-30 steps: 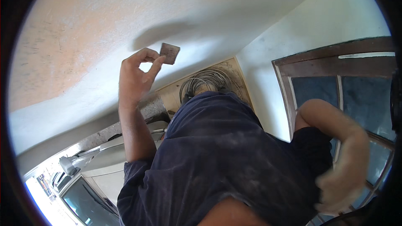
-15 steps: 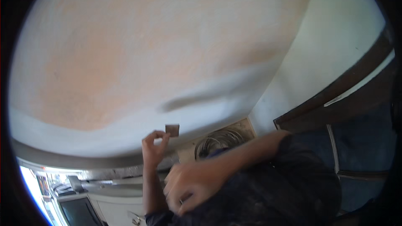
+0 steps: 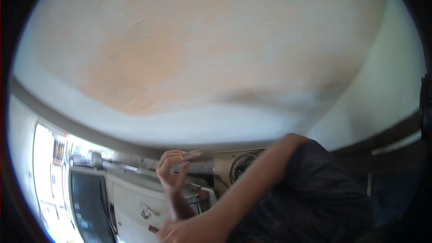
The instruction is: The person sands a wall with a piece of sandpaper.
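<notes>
Only got the head view here, and pretty smeary at that. Pinching a small flat piece [image 3: 192,155] in the left hand [image 3: 171,176], with thumb and fingers seemingly clamped on one end of it. Held up in the air, just off the lower edge of the wall [image 3: 193,123] — not resting on anything. Too blurred for much detail on the piece.

Crossing the right forearm [image 3: 258,184] low in front of the body, out of a dark sleeve [image 3: 324,180], down to the right hand [image 3: 184,232] at the bottom of the view. Can't tell about those fingers, apart or together, with part of the hand cut off down there. Just beside them, a little dark red thing [image 3: 153,229]; can't tell about gripped or not.

Behind all that, a coil of cable [image 3: 237,167] on the tan floor [image 3: 221,162], near the wall's lower edge and partly hidden by the forearm. Over to the left, a white vehicle [image 3: 130,193] with a dark window [image 3: 90,198]. Up on the wall, orange patches [image 3: 135,72] and a soft shadow [image 3: 252,95] toward the right-hand corner — plus a dark brown frame [image 3: 387,135] at far right.
</notes>
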Action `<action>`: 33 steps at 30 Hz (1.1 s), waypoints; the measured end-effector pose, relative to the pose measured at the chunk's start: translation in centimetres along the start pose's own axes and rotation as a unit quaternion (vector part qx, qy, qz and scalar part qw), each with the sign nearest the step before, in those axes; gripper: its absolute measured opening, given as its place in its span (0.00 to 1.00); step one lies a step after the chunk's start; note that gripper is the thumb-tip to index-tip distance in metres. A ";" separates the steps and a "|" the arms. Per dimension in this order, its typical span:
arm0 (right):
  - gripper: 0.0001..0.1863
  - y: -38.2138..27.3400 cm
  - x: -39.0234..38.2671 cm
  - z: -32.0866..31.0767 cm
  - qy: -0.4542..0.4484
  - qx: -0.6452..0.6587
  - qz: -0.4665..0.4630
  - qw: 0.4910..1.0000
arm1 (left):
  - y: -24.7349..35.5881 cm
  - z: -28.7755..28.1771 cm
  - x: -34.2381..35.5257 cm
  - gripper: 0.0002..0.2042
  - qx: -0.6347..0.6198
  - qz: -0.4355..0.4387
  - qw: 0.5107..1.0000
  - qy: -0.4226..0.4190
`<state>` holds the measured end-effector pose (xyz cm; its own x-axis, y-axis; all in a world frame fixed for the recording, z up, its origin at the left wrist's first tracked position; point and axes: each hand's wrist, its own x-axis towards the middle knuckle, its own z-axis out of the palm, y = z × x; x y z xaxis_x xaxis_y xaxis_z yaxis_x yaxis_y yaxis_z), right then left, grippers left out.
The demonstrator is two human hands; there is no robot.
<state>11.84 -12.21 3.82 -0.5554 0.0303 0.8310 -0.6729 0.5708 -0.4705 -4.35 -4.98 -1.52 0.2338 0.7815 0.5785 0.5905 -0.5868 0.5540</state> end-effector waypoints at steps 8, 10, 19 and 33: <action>0.15 -1.8 -10.3 -10.2 0.156 -0.090 0.298 0.937 | 0.2 4.7 -6.8 0.09 -0.169 -0.133 0.976 -0.037; 0.16 -1.5 -11.3 -10.5 0.213 -0.198 0.376 0.880 | 0.1 5.4 -5.5 0.09 -0.169 -0.079 0.982 -0.039; 0.06 -1.2 -13.7 -10.1 0.326 -0.205 0.419 0.822 | 1.2 9.4 -0.3 0.11 -0.380 -0.026 0.925 -0.005; 0.03 2.0 -12.9 -10.2 0.418 -0.402 0.318 0.750 | -4.3 8.6 5.7 0.17 -0.274 0.139 0.949 0.074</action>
<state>22.64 -3.05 -4.82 0.0866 0.8181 0.5686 0.2975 0.5234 -0.7984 1.04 3.80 -5.74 0.1855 0.5664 0.8030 0.0222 -0.8194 0.5728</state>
